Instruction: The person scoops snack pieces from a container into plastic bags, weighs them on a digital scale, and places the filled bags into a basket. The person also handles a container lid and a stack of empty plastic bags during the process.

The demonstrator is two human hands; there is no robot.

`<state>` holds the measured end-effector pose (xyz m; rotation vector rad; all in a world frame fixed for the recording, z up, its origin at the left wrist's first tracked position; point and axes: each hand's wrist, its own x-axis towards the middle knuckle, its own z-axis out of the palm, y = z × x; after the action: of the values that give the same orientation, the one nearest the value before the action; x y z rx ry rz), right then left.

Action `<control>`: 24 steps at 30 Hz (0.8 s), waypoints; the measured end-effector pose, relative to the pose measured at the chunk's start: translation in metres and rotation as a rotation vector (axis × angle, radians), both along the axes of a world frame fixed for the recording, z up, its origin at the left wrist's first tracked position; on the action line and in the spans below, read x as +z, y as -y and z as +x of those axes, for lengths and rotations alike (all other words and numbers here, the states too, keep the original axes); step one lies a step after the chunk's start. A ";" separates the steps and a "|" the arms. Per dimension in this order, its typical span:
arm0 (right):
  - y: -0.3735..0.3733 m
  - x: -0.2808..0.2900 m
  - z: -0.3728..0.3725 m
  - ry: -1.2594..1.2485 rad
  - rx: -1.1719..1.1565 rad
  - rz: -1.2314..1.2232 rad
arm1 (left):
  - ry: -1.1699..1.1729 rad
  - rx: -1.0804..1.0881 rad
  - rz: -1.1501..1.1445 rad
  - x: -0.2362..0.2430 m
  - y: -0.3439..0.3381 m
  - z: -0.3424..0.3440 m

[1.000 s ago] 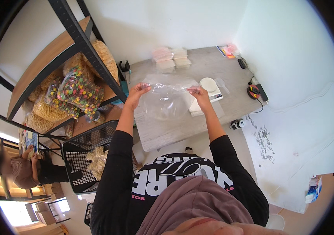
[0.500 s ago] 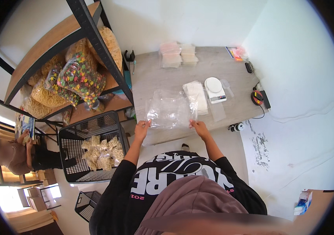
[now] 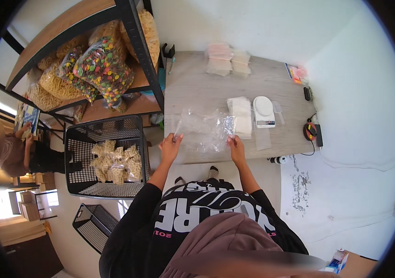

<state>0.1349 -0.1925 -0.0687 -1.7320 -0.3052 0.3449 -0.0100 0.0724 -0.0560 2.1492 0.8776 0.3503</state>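
A large clear plastic bag (image 3: 202,132) is spread between my two hands over the front edge of the grey wooden table (image 3: 192,88). My left hand (image 3: 170,144) pinches its near left corner. At the near right corner, my right hand (image 3: 236,144) grips the film between thumb and fingers. Just beyond my right hand lies a stack of whitish flat bags (image 3: 241,116). Beside that stack stands a white kitchen scale (image 3: 264,111), with a translucent sheet (image 3: 262,138) in front of it.
On my left stands a black crate (image 3: 107,183) with filled snack bags (image 3: 116,162). Behind it, a shelf (image 3: 81,18) holds big bags of colourful candies (image 3: 102,69). More flat packets (image 3: 227,59) lie at the table's back; a cable reel (image 3: 309,131) sits right. A person (image 3: 12,143) stands far left.
The view has turned slightly, so the table and crate sit differently in it. Both hands still hold the clear bag, whose film has shifted and creased a little.
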 end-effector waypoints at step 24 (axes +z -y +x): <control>-0.103 0.051 0.031 0.935 0.372 -0.758 | -0.199 -0.216 0.612 0.031 0.021 0.071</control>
<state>0.1655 -0.0892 -0.0174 -2.5062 -1.3153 -0.1517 0.0610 0.0510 -0.0249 2.8576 0.6892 0.3259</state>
